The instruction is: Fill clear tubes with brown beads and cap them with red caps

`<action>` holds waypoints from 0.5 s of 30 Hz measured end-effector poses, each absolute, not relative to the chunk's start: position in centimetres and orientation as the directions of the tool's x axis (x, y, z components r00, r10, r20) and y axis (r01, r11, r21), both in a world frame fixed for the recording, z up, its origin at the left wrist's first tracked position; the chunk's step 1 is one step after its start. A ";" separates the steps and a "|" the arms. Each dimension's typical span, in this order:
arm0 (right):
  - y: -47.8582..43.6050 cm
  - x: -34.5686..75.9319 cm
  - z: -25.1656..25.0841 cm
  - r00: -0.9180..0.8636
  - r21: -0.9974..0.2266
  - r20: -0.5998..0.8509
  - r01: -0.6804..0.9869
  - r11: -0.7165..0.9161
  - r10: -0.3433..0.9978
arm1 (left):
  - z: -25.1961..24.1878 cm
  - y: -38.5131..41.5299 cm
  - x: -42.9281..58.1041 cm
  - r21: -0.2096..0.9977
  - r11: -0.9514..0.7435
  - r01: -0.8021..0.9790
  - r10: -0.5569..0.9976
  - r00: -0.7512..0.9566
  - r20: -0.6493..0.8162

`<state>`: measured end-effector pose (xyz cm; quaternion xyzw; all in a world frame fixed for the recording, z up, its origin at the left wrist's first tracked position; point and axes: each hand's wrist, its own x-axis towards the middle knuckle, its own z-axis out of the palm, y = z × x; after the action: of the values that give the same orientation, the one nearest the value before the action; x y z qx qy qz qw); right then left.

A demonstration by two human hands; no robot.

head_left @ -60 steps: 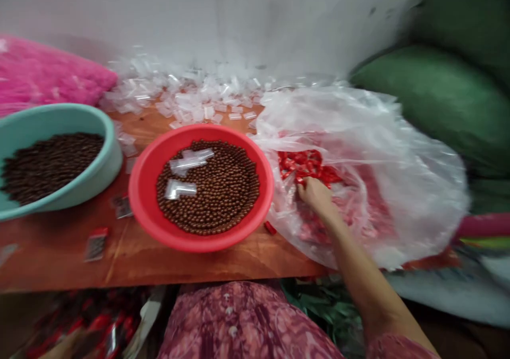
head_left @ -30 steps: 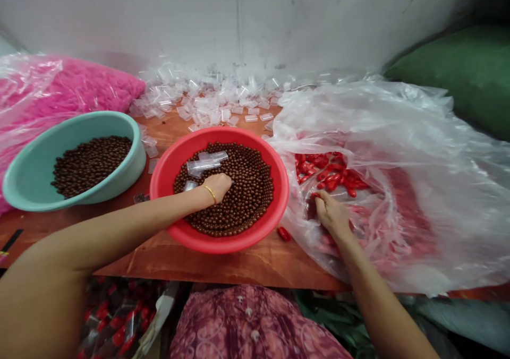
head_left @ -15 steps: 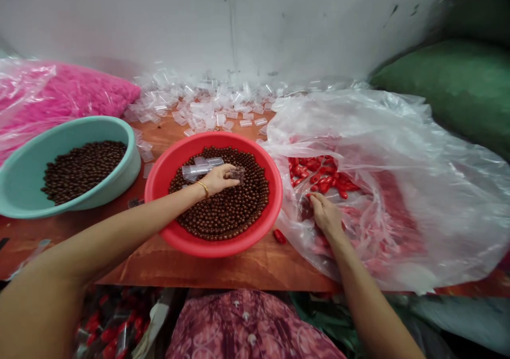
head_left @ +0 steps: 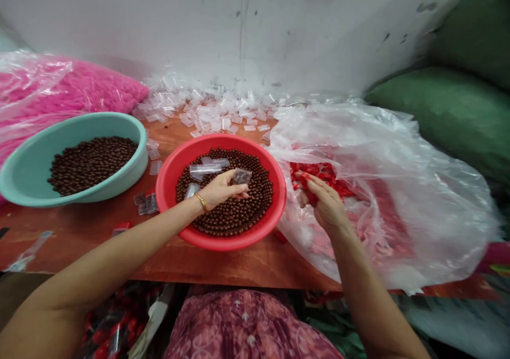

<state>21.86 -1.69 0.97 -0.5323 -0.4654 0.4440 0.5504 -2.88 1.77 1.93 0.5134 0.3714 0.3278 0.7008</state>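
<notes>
My left hand [head_left: 223, 190], with a gold bangle at its wrist, pinches a small clear plastic case [head_left: 241, 176] above a red basin [head_left: 221, 244]. Dark content shows through the case, but I cannot tell whether it is inside or behind. Brown round balls [head_left: 239, 218] fill much of the basin, and several clear cases [head_left: 207, 169] lie on them. My right hand [head_left: 324, 202] is closed around a small red plastic piece [head_left: 309, 188] at the mouth of a clear plastic bag [head_left: 446, 189]. More red pieces [head_left: 321, 170] lie in that bag.
A turquoise basin [head_left: 137, 160] of brown balls stands at left, before a bag of pink pieces [head_left: 99, 91]. Clear cases [head_left: 215, 116] are heaped along the wall. Filled cases [head_left: 147, 204] lie beside the red basin. Green sacks [head_left: 450, 104] sit at right.
My right hand has lifted slightly from the bag's opening, now with a red piece in its fingers. My left hand still holds the clear case, tilted differently. The view has shifted slightly.
</notes>
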 end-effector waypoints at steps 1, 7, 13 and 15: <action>-1.3 20.5 1.7 0.107 -0.994 0.088 0.068 0.081 0.990 | 2.0 1.7 -2.8 0.970 0.231 -0.074 0.834 0.528 -0.158; 0.2 14.4 2.9 -0.205 -0.884 0.298 0.309 0.351 0.932 | 2.2 1.4 -2.6 0.999 0.033 0.008 0.785 0.619 -0.031; -0.3 14.0 1.9 -0.228 -0.836 0.319 0.391 0.386 0.920 | 2.5 1.2 -2.6 0.981 -0.141 0.137 0.795 0.605 0.030; -0.7 14.2 1.8 -0.254 -0.801 0.338 0.428 0.419 0.906 | 2.6 1.1 -2.6 0.955 -0.241 0.175 0.811 0.576 0.099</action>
<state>14.16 -0.71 1.76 -0.4529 -0.7361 0.2921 0.4095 -2.59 1.11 2.61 0.7242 0.3405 0.3095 0.5136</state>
